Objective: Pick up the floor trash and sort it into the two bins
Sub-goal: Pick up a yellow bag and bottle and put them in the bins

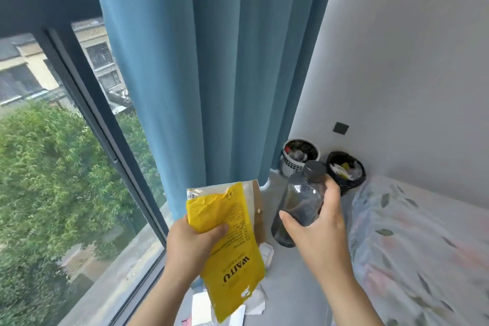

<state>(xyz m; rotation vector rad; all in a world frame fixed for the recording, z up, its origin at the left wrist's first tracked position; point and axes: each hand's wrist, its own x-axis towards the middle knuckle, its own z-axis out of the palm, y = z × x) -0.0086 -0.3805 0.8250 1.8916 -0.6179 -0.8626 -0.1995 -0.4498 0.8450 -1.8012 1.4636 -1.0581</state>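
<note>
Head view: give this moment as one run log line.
left hand: holds yellow packet | right hand: holds dark plastic bottle | white bin, black bin: by wall | paper scraps: on floor

Blue curtain, dark-framed window, white wall, floral bed, grey floor

Two forearms come up from the lower edge of the frame, one left of centre and one right of centre, both bare as far as they show. The left hand and the right hand are bare too, with slim fingers. A short, trimmed nail shows on the right thumb, in the lower middle of the frame.
</note>
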